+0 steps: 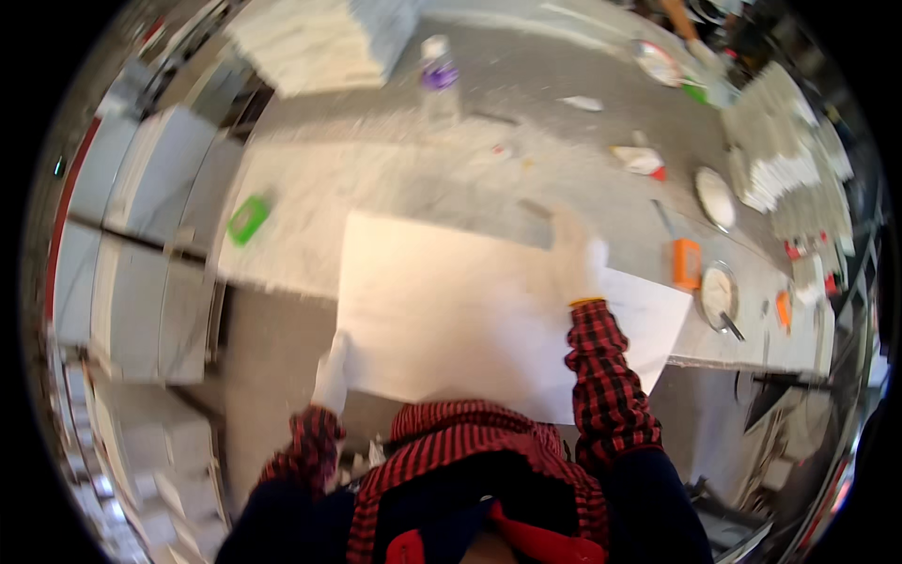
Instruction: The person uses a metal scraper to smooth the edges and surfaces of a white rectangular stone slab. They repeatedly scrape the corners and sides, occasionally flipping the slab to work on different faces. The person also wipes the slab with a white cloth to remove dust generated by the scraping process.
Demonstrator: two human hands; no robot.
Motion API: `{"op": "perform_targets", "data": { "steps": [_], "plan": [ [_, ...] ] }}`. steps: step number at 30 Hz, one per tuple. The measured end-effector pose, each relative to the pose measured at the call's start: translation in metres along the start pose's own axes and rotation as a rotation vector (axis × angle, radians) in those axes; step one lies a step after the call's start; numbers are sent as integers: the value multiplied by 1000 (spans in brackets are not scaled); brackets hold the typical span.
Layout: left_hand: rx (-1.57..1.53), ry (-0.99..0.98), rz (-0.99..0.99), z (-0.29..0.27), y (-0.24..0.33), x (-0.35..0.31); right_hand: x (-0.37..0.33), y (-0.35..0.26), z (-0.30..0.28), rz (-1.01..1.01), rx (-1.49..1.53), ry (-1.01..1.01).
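A large white rectangular panel (pixel 442 301) lies tilted across the near edge of the workbench, jutting out toward my apron. My left hand (pixel 332 374), in a white glove, grips the panel's left edge near its lower corner. Over the panel's far right part is my right hand (pixel 571 252), also gloved and smeared by motion. A small greyish strip shows by its fingers, too blurred to tell whether it is held. Both forearms wear red-and-black checked sleeves.
The dusty bench (pixel 310 179) carries a clear bottle (pixel 440 80), a green block (pixel 248 220), an orange block (pixel 687 264) and a bowl of pale paste (pixel 718 291). White slabs (pixel 315 42) stand at the back left; stacked pale pieces (pixel 775 141) stand right.
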State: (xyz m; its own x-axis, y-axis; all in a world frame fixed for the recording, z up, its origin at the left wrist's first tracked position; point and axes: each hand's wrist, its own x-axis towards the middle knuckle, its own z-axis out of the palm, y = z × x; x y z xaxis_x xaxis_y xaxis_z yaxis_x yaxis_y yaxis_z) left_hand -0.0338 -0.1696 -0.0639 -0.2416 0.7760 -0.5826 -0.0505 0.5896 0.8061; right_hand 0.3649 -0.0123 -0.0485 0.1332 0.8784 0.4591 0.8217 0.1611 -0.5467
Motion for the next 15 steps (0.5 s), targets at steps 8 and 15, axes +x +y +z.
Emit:
{"op": "perform_targets", "data": {
  "steps": [8, 15],
  "plan": [
    [16, 192, -150, -26, -39, -8, 19, -40, 14, -30, -127, -241],
    [-92, 125, -117, -25, -36, -14, 18, -35, 10, -86, 108, -84]
  ]
}}
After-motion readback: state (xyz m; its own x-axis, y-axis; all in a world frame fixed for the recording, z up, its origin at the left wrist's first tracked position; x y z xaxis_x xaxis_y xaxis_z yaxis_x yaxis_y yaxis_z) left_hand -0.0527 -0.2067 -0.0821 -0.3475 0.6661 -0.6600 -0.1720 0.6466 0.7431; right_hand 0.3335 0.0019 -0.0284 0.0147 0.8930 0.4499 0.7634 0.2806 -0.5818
